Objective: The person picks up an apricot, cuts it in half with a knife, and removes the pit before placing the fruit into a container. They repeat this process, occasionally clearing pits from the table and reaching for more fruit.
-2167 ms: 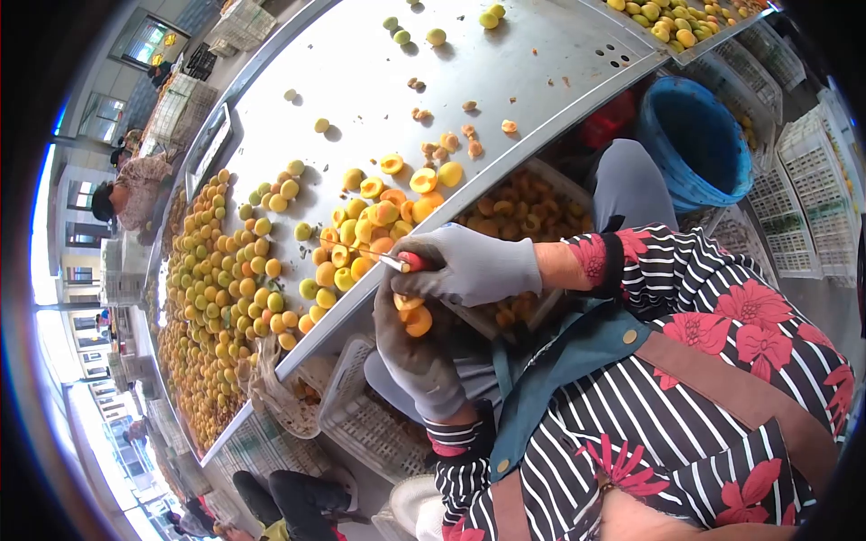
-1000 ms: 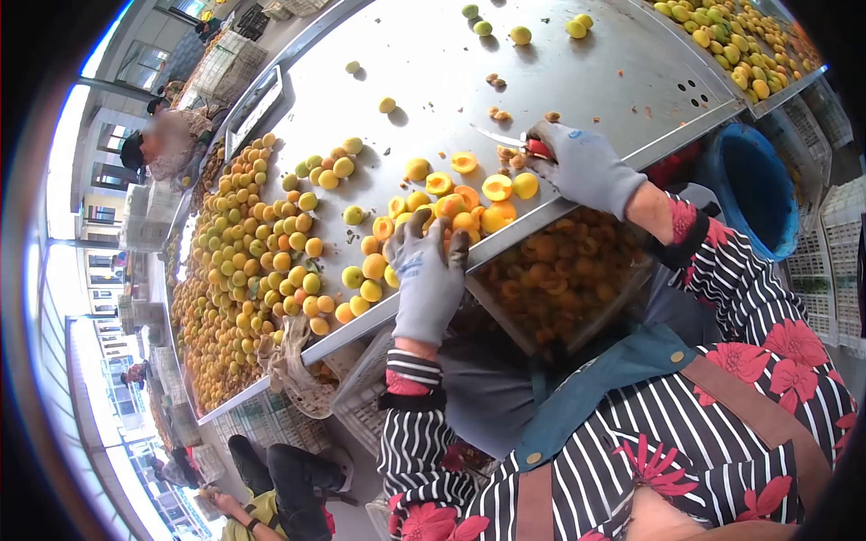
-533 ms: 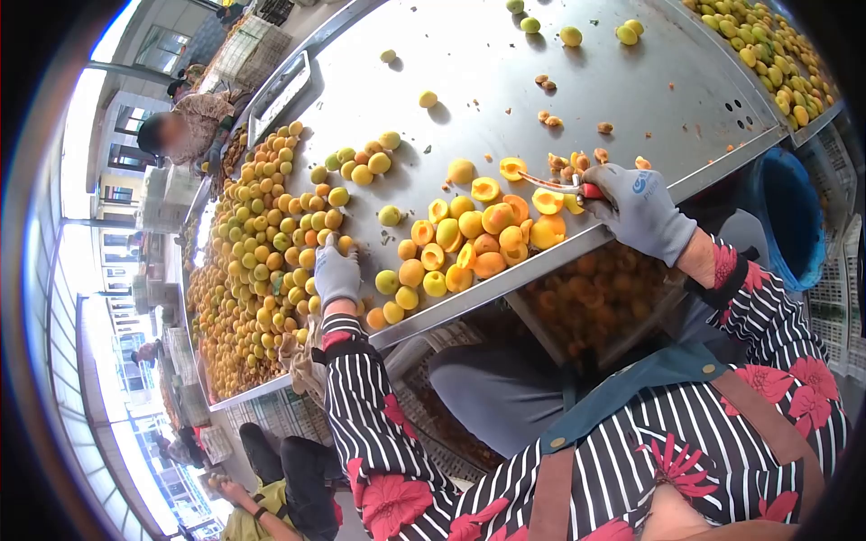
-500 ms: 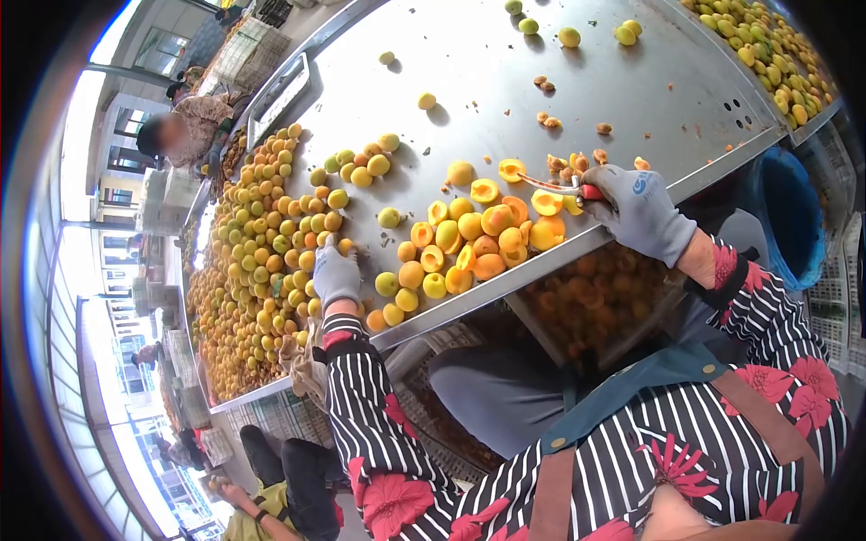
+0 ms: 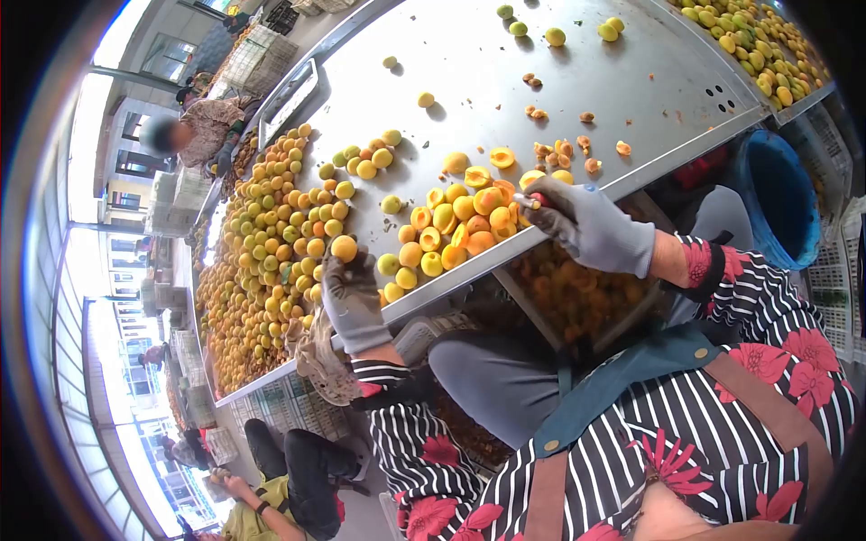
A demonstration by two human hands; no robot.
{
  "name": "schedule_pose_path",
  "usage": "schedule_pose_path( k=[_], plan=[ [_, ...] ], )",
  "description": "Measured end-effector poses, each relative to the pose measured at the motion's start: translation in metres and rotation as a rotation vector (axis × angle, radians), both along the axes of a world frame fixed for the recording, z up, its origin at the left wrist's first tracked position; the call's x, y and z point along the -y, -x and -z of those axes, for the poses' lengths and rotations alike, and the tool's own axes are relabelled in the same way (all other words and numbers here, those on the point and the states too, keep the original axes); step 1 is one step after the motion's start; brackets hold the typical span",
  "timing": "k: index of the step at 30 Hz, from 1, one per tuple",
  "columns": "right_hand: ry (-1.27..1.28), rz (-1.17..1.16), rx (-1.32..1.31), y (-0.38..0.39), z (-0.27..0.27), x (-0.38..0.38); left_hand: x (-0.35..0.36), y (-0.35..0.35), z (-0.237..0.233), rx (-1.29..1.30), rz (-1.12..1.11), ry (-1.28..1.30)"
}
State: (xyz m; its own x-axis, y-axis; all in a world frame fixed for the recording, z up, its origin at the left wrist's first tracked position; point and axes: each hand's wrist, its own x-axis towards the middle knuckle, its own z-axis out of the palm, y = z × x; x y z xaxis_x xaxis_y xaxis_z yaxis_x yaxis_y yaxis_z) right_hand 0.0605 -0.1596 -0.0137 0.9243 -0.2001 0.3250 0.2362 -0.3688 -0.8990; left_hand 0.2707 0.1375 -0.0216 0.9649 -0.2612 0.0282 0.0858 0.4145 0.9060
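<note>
My left hand (image 5: 354, 298), in a grey work glove with dark fingers, holds up a whole apricot (image 5: 344, 249) at the edge of the big apricot pile (image 5: 271, 234). My right hand (image 5: 591, 227), also gloved, is closed on red-handled pliers (image 5: 538, 198). Their metal tip points left, over the table's front edge. Just left of it lies a cluster of apricots (image 5: 465, 209), several cut open. Behind my right hand are loose apricot stones (image 5: 564, 148) with bits of flesh on them. The fingers wrapped round the handle hide most of the pliers.
The metal table (image 5: 469, 117) slopes away with a raised front edge. Under it stands a crate of apricot halves (image 5: 586, 298). A blue bin (image 5: 785, 198) is at my right, and more apricots (image 5: 767, 54) lie beyond. Other people sit at the left, one in a yellow-green top (image 5: 271, 505).
My left hand has turned over and drawn back slightly, now with an apricot in its fingers. My right hand has moved left and down with the pliers, whose tip now points differently.
</note>
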Motion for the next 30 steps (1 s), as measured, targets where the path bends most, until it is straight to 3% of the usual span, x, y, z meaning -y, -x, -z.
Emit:
schedule_pose_path(
  k=[2,5,6,7,9,17,22,24,28,30],
  plan=[
    [-0.119,-0.074,0.020,-0.001,-0.009,-0.015,0.008,0.021,0.001,-0.112,0.100,0.285],
    [-0.148,-0.119,-0.026,0.004,-0.027,-0.034,0.032,0.063,-0.007,-0.135,0.250,0.444],
    [-0.150,-0.148,-0.048,0.003,-0.030,-0.038,0.033,0.066,0.002,-0.148,0.454,0.606],
    [-0.152,-0.175,-0.071,0.003,-0.033,-0.041,0.045,0.082,-0.008,-0.157,0.463,0.611],
    [-0.245,-0.231,-0.116,0.006,-0.036,-0.047,0.068,0.122,-0.025,-0.204,0.225,0.583],
    [-0.374,-0.288,0.061,0.014,-0.029,-0.054,0.084,0.182,-0.044,0.121,0.221,-0.018],
    [-0.402,-0.333,-0.016,0.027,-0.036,-0.048,0.094,0.199,-0.044,0.094,0.203,0.099],
    [-0.202,-0.278,0.082,0.031,-0.038,-0.048,0.096,0.206,-0.041,0.057,0.193,0.168],
    [-0.192,-0.324,0.028,0.038,-0.040,-0.050,0.101,0.209,-0.033,0.236,0.069,-0.070],
    [-0.222,-0.296,0.042,0.040,-0.045,-0.051,0.100,0.207,-0.035,0.210,0.114,0.051]
  ],
)
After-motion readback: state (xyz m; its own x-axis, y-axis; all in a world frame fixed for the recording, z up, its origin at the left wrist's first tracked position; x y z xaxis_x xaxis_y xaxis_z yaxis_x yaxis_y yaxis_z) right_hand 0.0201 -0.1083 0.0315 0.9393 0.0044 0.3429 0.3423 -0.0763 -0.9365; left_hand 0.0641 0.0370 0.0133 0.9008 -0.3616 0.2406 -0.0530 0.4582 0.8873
